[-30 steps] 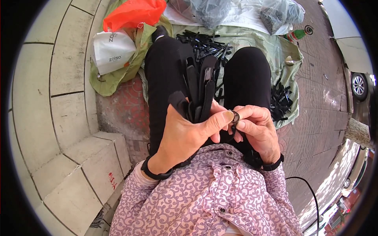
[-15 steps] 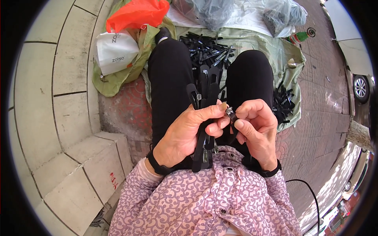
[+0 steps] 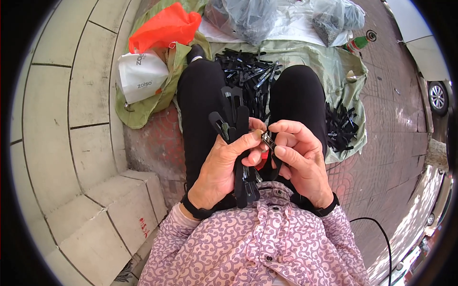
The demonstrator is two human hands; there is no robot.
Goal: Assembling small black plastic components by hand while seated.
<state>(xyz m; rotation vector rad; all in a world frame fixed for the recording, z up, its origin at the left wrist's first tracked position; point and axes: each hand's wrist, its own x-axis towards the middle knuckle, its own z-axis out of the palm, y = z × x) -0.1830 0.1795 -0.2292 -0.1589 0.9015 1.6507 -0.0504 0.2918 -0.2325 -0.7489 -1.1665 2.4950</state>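
Observation:
My left hand [image 3: 214,167] is closed around a bundle of long black hair clips [image 3: 242,121], which stick out above and below the palm. Its thumb and fingertips also pinch one end of a single clip with a shiny metal part [image 3: 268,141]. On that same clip's other side, my right hand [image 3: 307,171] has its thumb and fingers closed. Both hands meet above my lap, almost touching. Something small and red [image 3: 262,161] shows below the fingertips; I cannot make out what it is.
Loose black clips form a pile [image 3: 245,71] between my knees and another [image 3: 341,127] beside my right knee, on a pale green sheet [image 3: 300,53]. Clear plastic bags [image 3: 248,21] and a green bottle [image 3: 359,43] stand farther out. A red bag [image 3: 164,26] and stone steps [image 3: 109,190] are left.
Both hands and the bundle have shifted slightly left in the picture. The single clip has turned so its metal part shows more plainly. The view itself has moved a little.

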